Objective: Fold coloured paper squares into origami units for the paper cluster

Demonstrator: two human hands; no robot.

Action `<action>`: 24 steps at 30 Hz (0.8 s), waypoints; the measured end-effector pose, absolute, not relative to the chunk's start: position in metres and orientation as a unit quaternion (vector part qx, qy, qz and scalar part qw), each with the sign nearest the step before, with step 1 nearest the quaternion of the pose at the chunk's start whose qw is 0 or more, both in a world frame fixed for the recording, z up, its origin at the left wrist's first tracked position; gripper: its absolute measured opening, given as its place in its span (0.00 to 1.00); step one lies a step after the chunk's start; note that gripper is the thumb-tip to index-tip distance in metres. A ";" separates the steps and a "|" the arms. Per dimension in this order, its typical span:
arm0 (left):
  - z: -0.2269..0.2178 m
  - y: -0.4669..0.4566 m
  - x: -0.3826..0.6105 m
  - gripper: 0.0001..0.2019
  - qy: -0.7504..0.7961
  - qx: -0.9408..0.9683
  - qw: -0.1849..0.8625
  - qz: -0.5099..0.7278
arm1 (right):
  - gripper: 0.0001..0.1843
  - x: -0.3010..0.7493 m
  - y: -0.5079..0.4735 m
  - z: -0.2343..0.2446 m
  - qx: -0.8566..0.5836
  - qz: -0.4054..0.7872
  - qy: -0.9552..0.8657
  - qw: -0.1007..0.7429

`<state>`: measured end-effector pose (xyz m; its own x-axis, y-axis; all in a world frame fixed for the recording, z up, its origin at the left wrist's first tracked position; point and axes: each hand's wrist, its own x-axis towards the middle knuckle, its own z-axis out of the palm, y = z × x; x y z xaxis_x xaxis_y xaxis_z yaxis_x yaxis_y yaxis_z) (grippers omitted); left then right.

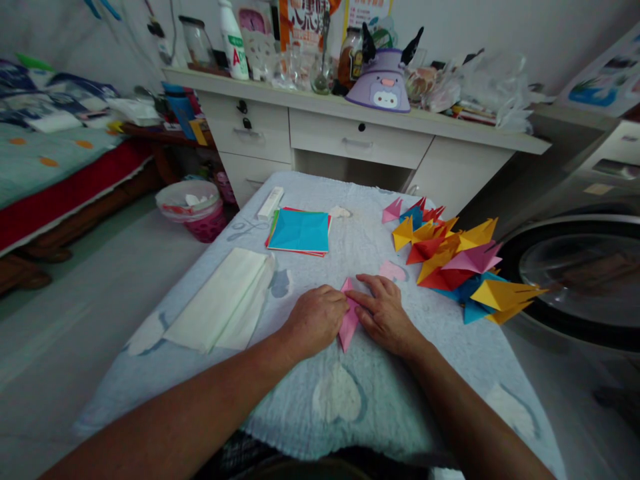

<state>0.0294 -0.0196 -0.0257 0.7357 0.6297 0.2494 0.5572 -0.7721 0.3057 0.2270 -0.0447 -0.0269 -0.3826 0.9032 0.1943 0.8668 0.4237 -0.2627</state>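
A pink piece of folded origami paper, narrow and diamond-shaped, lies on the cloth-covered table in front of me. My left hand is closed at its left edge, fingers curled and pressing on the paper; part of the paper is hidden under them. From the other side, my right hand rests with its fingers spread, the fingertips touching the paper's upper right part. Beyond the hands is a stack of square coloured paper, blue sheet on top. To the right sits a pile of folded paper cranes in yellow, red, pink and blue.
A folded pale cloth or paper sheet lies on the left of the table, and a small white box behind it. A white desk stands beyond, a pink waste bin at left, a washing machine at right.
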 end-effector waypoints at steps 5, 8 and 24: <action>-0.025 -0.019 0.029 0.08 0.311 0.929 0.112 0.165 | 0.24 0.219 -0.040 -0.029 -0.576 0.034 -0.809 0.109; -0.025 -0.018 0.029 0.07 0.314 0.928 0.116 0.165 | 0.26 0.216 -0.038 -0.030 -0.595 0.023 -0.799 0.085; -0.029 0.000 0.015 0.21 0.278 0.907 0.240 0.207 | 0.15 0.239 -0.049 -0.020 -0.468 0.180 -0.842 0.199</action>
